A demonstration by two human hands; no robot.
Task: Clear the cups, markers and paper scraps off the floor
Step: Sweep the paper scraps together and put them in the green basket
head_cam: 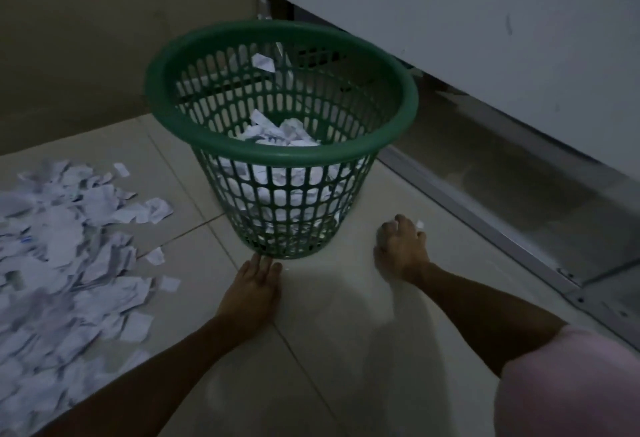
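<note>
A green slatted plastic basket [280,156] stands on the tiled floor, partly filled with crumpled white paper scraps [277,135]. A large heap of torn paper scraps [62,263] covers the floor at the left. My left hand [254,284] lies flat on the tile, fingertips right at the basket's base. To the right of the basket my right hand [401,246] is on the floor with fingers curled round a small white paper scrap [420,224]. No cups or markers show.
A white cabinet or door panel [485,38] stands behind the basket at the right, with a metal floor rail [485,225] running diagonally below it. A dim wall [104,38] closes the back left. Bare tile [329,315] lies between my arms.
</note>
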